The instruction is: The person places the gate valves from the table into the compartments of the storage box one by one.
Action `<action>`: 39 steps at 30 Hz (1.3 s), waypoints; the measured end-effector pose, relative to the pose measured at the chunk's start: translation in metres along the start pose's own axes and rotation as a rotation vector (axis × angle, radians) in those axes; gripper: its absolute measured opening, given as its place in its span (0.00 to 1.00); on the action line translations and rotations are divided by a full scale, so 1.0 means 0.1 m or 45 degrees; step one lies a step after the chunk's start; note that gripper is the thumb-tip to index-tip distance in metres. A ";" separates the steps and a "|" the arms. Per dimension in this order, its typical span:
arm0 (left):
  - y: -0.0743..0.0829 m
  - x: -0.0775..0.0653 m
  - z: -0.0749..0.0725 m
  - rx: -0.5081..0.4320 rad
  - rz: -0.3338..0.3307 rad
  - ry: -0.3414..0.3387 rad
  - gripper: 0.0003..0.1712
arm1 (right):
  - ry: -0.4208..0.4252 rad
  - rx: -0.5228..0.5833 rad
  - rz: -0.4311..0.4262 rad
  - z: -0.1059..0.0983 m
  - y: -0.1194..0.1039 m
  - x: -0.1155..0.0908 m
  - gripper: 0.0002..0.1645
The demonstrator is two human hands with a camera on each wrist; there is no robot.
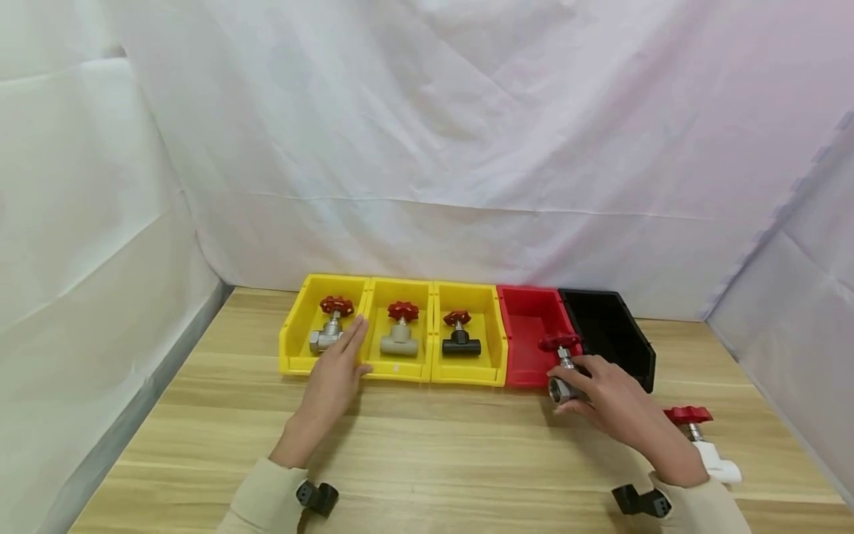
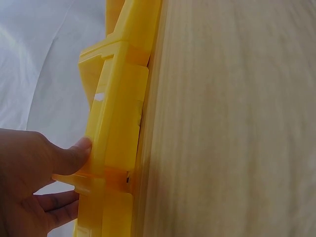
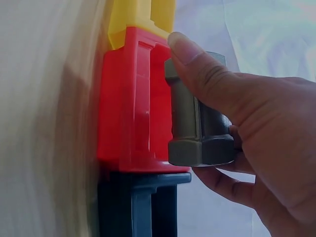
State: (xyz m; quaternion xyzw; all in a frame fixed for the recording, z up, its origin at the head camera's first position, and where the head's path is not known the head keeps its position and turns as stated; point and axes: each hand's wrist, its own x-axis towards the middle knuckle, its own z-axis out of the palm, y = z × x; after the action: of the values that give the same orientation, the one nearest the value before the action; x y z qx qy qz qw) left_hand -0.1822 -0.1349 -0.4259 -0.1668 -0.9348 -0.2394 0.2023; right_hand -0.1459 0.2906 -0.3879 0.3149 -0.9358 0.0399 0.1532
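My right hand [image 1: 610,397] grips a metal gate valve [image 3: 197,123] by its body, thumb on one side and fingers on the other. The valve is at the front of the red bin [image 1: 527,319], its dark red handwheel [image 1: 559,341] toward the bin's inside. My left hand [image 1: 333,382] rests at the divider between the two leftmost yellow bins, fingers extended, thumb at the front rim [image 2: 98,123]. Beside those fingers, a silver valve with a red handwheel [image 1: 336,305] lies in the leftmost yellow bin [image 1: 288,348], partly hidden by the hand.
A beige valve [image 1: 399,341] is in the middle yellow bin [image 1: 394,368]. The third yellow bin [image 1: 490,326] holds a black valve [image 1: 461,343]. A black bin [image 1: 603,319] stands right of the red one. A white valve with red handwheel [image 1: 717,463] lies on the table [image 1: 454,460], right of my right hand.
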 end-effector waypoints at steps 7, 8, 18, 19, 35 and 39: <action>0.00 0.00 0.00 0.006 -0.007 -0.005 0.42 | -0.004 0.014 -0.016 0.01 0.03 0.17 0.32; 0.00 0.00 0.00 0.006 -0.008 -0.006 0.42 | 0.002 0.013 -0.019 0.01 0.04 0.19 0.32; 0.00 0.00 0.00 0.003 -0.017 -0.014 0.43 | -0.011 0.047 -0.007 0.07 0.09 0.38 0.30; 0.00 0.00 0.00 0.004 -0.015 -0.012 0.43 | -0.014 0.050 -0.001 0.08 0.10 0.40 0.30; 0.00 0.01 0.00 0.010 -0.017 -0.015 0.44 | -0.071 0.099 0.137 0.25 0.17 0.61 0.30; 0.00 0.00 0.00 0.008 -0.022 -0.017 0.44 | -0.069 0.115 0.131 0.31 0.20 0.65 0.31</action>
State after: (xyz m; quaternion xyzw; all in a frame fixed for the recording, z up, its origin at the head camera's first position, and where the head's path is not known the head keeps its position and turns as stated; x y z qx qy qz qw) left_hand -0.1826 -0.1345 -0.4260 -0.1598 -0.9383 -0.2370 0.1946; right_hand -0.2147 0.2638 -0.3967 0.2740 -0.9518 0.0815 0.1113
